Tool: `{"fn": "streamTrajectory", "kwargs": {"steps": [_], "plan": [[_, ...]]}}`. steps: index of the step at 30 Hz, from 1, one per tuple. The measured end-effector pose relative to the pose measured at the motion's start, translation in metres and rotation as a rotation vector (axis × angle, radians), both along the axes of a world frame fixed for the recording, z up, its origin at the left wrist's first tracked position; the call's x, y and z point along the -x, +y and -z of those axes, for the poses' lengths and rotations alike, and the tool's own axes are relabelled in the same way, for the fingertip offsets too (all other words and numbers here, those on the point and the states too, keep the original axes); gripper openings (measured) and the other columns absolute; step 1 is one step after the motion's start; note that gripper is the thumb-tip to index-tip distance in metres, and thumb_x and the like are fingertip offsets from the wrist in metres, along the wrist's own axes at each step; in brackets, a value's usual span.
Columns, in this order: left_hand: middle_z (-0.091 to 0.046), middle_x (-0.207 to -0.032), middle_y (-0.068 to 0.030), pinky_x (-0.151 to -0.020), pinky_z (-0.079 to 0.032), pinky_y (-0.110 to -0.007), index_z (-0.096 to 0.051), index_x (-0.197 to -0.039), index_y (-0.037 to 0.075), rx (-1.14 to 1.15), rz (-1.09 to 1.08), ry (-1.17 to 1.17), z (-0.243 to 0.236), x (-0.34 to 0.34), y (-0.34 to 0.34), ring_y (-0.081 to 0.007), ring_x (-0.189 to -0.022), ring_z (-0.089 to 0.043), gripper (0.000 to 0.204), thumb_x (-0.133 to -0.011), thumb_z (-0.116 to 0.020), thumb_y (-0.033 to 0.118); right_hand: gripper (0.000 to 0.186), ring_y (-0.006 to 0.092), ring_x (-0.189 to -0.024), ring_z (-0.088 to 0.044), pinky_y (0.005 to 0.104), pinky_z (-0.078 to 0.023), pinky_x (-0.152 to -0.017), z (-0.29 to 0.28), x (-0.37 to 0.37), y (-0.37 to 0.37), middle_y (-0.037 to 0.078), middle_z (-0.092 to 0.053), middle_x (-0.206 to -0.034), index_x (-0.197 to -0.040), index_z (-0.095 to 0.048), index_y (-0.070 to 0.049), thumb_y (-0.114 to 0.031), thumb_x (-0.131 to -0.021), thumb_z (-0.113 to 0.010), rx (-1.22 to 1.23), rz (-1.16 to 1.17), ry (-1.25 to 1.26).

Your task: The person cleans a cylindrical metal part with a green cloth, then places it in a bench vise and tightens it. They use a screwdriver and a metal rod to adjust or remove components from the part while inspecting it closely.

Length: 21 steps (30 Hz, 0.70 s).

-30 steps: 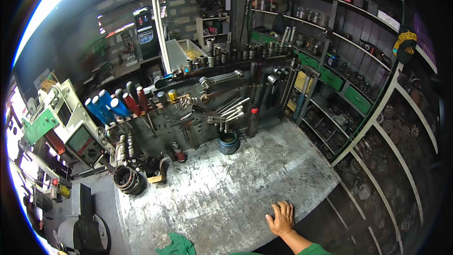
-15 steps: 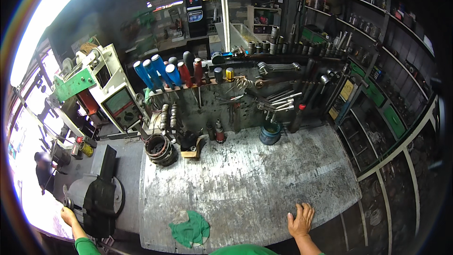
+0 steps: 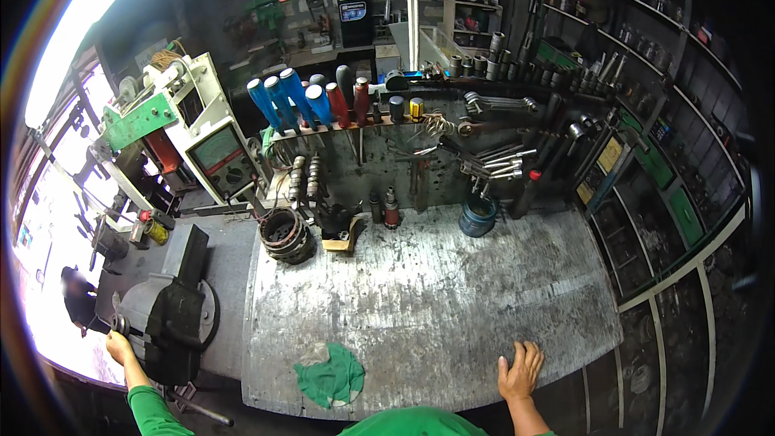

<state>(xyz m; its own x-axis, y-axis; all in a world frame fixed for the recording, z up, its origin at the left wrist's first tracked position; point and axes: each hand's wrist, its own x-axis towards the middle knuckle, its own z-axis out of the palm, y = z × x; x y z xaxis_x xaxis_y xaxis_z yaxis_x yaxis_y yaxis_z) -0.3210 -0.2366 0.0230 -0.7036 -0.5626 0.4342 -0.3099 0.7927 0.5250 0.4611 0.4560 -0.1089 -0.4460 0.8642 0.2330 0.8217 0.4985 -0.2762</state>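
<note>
My left hand (image 3: 119, 345) is at the lower left with its fingers closed on a small round metal part (image 3: 120, 324) beside the black bench vise (image 3: 171, 315). My right hand (image 3: 521, 369) rests palm down near the front right of the scuffed metal benchtop (image 3: 428, 299), fingers apart and slightly bent, holding nothing. A crumpled green cloth (image 3: 331, 378) lies between my hands on the benchtop. At its back edge stand a ringed metal housing (image 3: 286, 238), a small open box (image 3: 339, 238) and a blue container (image 3: 478, 216).
A tool board (image 3: 363, 169) carries screwdrivers (image 3: 274, 101), sockets and wrenches. A white machine with a meter (image 3: 218, 165) stands at the back left. Another person (image 3: 81, 299) in dark clothing is at the bright far left. Cluttered shelves (image 3: 678, 129) line the right side.
My view has swung left, shifting the bench rightward. My left hand has come into sight at the round metal part, and my right hand stays on the benchtop.
</note>
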Motion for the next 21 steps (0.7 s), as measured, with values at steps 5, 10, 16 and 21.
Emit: {"fn": "streamTrajectory", "kwargs": {"steps": [5, 10, 16, 21], "plan": [[-0.074, -0.125, -0.0262, -0.104, -0.051, -0.051, -0.077, -0.123, 0.002, 0.001, 0.057, 0.024, -0.0017, 0.0000, 0.0001, -0.0465, -0.119, -0.069, 0.053, -0.102, -0.051, 0.042, 0.063, 0.0456, -0.143, -0.038, 0.0644, -0.022, -0.125, 0.0020, -0.0001, 0.0004, 0.024, -0.048, -0.143, -0.141, -0.056, 0.001, -0.042, -0.097, -0.065, 0.022, 0.008, 0.012], [-0.074, -0.126, -0.0257, -0.104, -0.051, -0.051, -0.077, -0.123, 0.002, -0.003, 0.070, 0.023, -0.0025, -0.0023, 0.0016, -0.0458, -0.120, -0.068, 0.052, -0.102, -0.052, 0.042, 0.062, 0.0457, -0.143, -0.038, 0.0641, -0.023, -0.125, 0.0027, -0.0003, 0.0006, 0.024, -0.049, -0.143, -0.141, -0.055, 0.001, -0.041, -0.097, -0.066, 0.017, 0.005, 0.016], [-0.074, -0.127, -0.0249, -0.105, -0.050, -0.051, -0.077, -0.123, 0.002, -0.017, 0.057, 0.019, -0.0033, -0.0024, 0.0035, -0.0460, -0.121, -0.068, 0.052, -0.102, -0.051, 0.042, 0.060, 0.0461, -0.141, -0.039, 0.0631, -0.025, -0.123, 0.0011, 0.0000, 0.0006, 0.024, -0.048, -0.144, -0.141, -0.055, 0.001, -0.039, -0.097, -0.066, 0.010, -0.002, 0.001], [-0.074, -0.127, -0.0245, -0.105, -0.050, -0.051, -0.077, -0.123, 0.003, -0.019, 0.048, 0.011, -0.0034, -0.0018, 0.0020, -0.0461, -0.121, -0.068, 0.052, -0.102, -0.051, 0.042, 0.062, 0.0445, -0.143, -0.039, 0.0632, -0.024, -0.124, 0.0023, 0.0000, 0.0009, 0.023, -0.050, -0.142, -0.140, -0.057, 0.001, -0.042, -0.097, -0.065, 0.011, 0.007, 0.006]]}}
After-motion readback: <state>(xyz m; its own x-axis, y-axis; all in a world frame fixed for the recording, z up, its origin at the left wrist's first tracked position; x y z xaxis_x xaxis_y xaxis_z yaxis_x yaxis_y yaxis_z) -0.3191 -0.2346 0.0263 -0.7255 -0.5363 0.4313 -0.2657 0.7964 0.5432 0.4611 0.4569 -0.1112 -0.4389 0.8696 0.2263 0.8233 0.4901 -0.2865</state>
